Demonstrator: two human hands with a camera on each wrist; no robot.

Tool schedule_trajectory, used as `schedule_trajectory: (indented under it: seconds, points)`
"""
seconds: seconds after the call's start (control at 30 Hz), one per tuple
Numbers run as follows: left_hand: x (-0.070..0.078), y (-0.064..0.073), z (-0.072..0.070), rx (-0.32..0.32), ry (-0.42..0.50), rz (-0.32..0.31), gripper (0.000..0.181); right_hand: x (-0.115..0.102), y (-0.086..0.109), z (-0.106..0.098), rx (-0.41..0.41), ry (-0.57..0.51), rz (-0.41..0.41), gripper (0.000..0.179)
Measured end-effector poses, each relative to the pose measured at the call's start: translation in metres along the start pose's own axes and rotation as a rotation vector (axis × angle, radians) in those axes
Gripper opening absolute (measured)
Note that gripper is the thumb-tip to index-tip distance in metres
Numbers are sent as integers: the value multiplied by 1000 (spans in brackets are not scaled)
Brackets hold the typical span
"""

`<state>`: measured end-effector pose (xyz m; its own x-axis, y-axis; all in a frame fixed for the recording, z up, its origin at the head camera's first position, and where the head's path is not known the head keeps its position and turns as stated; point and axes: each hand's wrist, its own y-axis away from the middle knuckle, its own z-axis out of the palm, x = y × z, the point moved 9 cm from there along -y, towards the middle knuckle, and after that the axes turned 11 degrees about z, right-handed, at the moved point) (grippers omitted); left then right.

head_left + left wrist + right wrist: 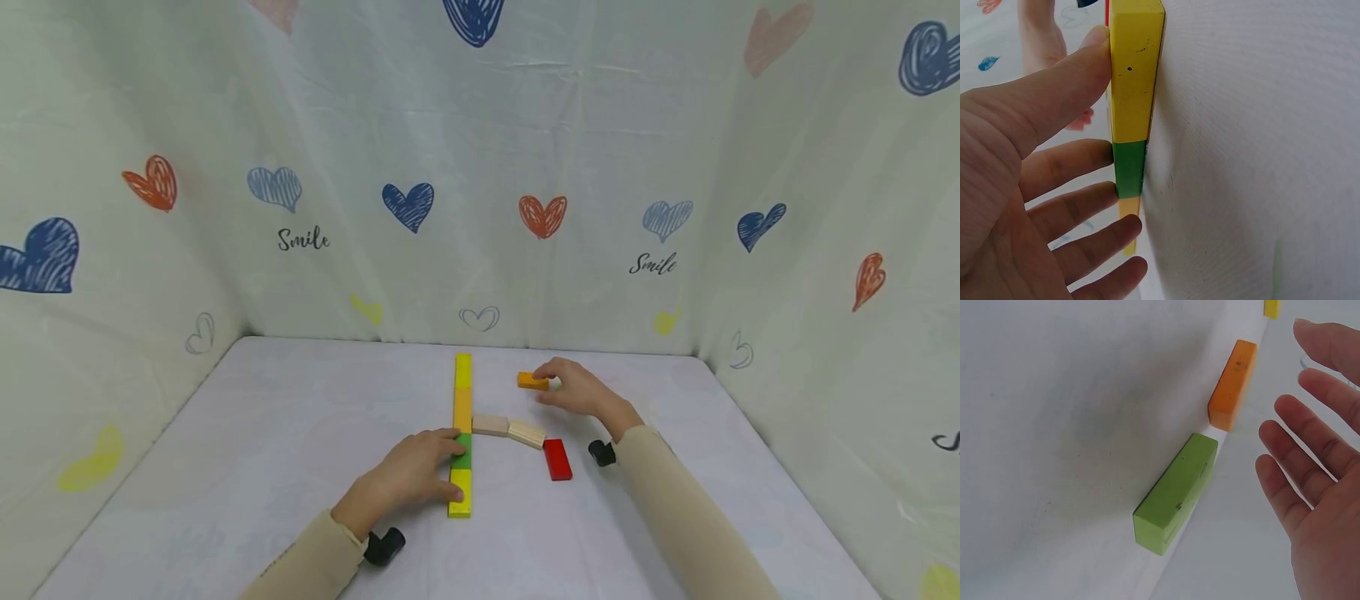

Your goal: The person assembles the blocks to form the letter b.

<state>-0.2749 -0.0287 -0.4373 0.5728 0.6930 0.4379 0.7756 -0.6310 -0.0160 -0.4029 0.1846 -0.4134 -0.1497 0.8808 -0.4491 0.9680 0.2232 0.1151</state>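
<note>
A straight row of blocks runs away from me, with a yellow block [461,500] nearest, then a green block [462,452], an amber block [462,408] and another yellow block [463,371]. My left hand [408,471] rests fairly straight fingers on the row's near end. In the left wrist view its thumb touches the near yellow block [1132,78] and fingertips lie along the green one. My right hand [577,387] hovers with parted fingers over an orange block [531,381]. The right wrist view shows a light green block [1175,494] beside the orange one, both apart from the fingers.
Two pale wooden blocks [491,425] curve off the row's right side, end to end. A red block [557,460] lies at their end, angled toward me. White cloth covers the table [247,417], and a heart-printed curtain [480,267] stands around its back and sides.
</note>
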Motion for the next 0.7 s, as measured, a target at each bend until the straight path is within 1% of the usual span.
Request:
schedule_trajectory:
  seconds: [0.17, 0.4, 0.53, 0.7]
  points:
    - [0, -1, 2, -6, 9, -6, 63, 4, -8, 0, 7, 6, 24, 41]
    - [1, 0, 0, -5, 8, -5, 63, 9, -19, 2, 8, 61, 43, 46]
    - [1, 0, 0, -8, 5, 1, 63, 14, -24, 5, 1, 74, 65, 43]
    - [1, 0, 0, -11, 5, -2, 63, 18, -28, 8, -5, 57, 74, 37]
